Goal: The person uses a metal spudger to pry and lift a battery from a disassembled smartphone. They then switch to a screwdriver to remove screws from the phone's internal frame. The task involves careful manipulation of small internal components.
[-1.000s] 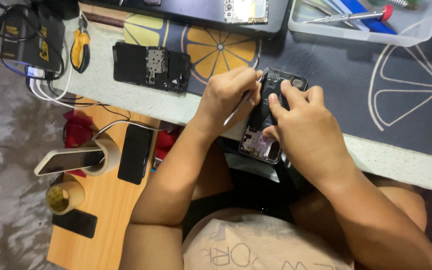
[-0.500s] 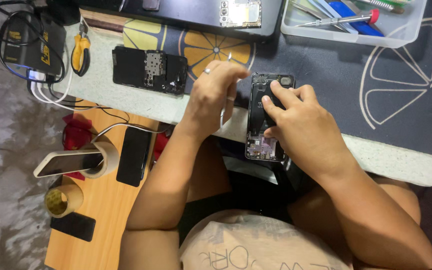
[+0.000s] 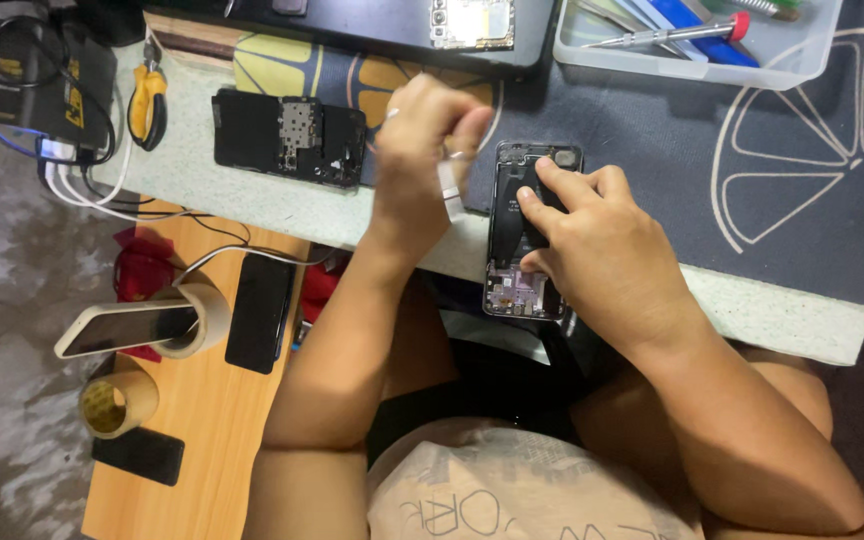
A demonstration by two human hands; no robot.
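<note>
The right hand (image 3: 592, 250) presses its fingers down on the opened phone (image 3: 527, 235) at the table's front edge, while the left hand (image 3: 422, 150) pinches a whitish strip (image 3: 449, 190) just left of it. Another opened phone (image 3: 287, 135) lies further left, beside yellow-handled pliers (image 3: 145, 100); a clear tray (image 3: 692, 40) of tools sits behind. Since half a second ago, the left hand has lifted off the phone, drawing the strip up.
</note>
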